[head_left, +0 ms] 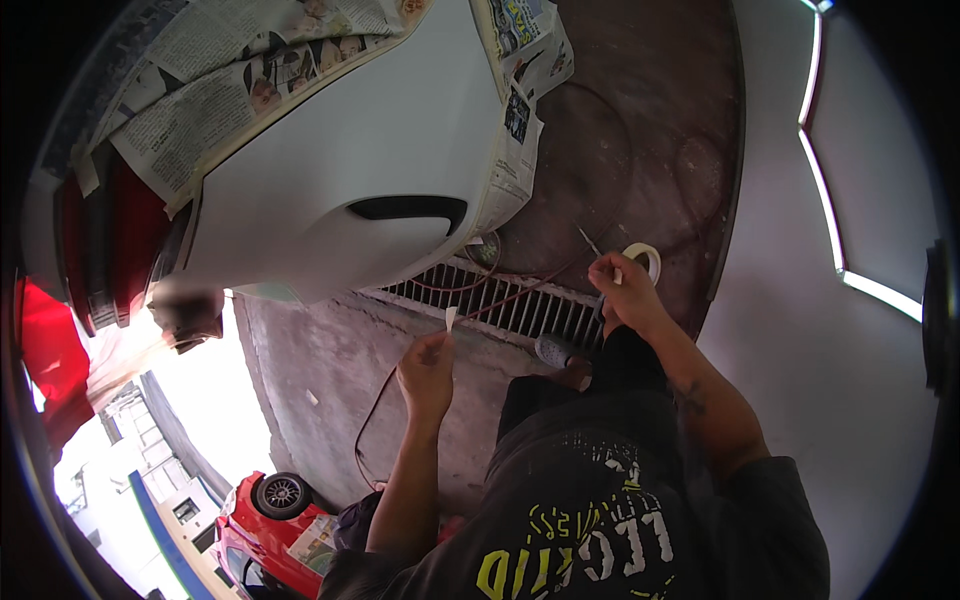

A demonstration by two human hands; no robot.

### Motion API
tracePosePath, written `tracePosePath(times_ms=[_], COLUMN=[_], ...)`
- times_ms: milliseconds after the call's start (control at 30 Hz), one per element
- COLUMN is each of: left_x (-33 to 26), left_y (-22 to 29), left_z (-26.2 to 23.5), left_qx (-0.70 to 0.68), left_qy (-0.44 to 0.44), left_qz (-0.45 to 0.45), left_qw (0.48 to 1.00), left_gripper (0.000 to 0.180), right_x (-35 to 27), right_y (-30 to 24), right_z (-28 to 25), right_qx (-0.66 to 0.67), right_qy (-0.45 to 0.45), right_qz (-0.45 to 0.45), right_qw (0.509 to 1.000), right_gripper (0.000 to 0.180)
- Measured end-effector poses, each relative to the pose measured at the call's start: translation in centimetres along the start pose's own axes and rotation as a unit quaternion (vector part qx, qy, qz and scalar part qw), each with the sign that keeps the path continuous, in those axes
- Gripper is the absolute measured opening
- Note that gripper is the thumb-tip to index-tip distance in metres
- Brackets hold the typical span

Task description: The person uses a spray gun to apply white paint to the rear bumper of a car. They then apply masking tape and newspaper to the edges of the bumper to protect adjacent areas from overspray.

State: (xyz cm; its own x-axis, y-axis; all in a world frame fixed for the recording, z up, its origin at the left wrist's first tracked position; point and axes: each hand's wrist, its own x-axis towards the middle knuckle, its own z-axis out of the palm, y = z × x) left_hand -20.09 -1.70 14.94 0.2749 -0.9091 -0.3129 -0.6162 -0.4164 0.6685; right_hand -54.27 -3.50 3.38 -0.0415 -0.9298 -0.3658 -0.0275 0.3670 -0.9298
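Observation:
My left hand (pixel 427 375) is raised in front of me, its fingers pinched on a short pale strip of masking tape (pixel 450 318) that sticks up from the fingertips. Over on the right, my right hand (pixel 628 290) is closed round a thin pointed tool (pixel 588 240), whose exact kind is too small to tell. A roll of masking tape (pixel 654 264) shows behind that same hand; how it is held is hidden. Beyond both hands stands a grey-white car body panel (pixel 330 150) with a dark recess (pixel 410 208). Neither hand touches the panel.
Newspaper (pixel 200 125) is taped along the panel's edges. A floor grate (pixel 500 300) runs below it, crossed by a thin hose (pixel 530 290). On the right is a large pale grey surface (pixel 800 400). A red car (pixel 270 540) stands at the lower left.

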Motion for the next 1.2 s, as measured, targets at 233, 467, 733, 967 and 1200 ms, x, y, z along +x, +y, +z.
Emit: tracePosePath(times_ms=[233,467,733,967,1200], left_x=[6.5,14.9,19.1,20.9,22.5], left_y=[-1.1,-8.0,-14.0,-16.0,-16.7], left_z=[10.1,17.1,18.1,16.9,17.3], left_qx=[0.110,0.302,0.318,0.451,0.418], left_qy=[-0.053,-0.008,0.146,0.191,0.200], left_qz=[0.171,0.346,0.427,0.526,0.530], left_qw=[0.978,0.888,0.834,0.696,0.711], left_gripper=[0.038,0.052,0.048,0.047,0.048], right_x=[8.7,18.9,23.3,24.7,24.5], right_y=[4.6,11.0,14.7,18.2,18.4], right_z=[12.1,15.4,18.4,21.6,24.2], right_qx=[0.089,0.172,0.281,0.344,0.414], right_qy=[-0.180,-0.161,-0.227,-0.205,-0.131], right_qz=[0.080,0.041,-0.085,-0.148,-0.146], right_qw=[0.976,0.971,0.928,0.904,0.889], right_gripper=[0.030,0.016,0.016,0.022,0.019])
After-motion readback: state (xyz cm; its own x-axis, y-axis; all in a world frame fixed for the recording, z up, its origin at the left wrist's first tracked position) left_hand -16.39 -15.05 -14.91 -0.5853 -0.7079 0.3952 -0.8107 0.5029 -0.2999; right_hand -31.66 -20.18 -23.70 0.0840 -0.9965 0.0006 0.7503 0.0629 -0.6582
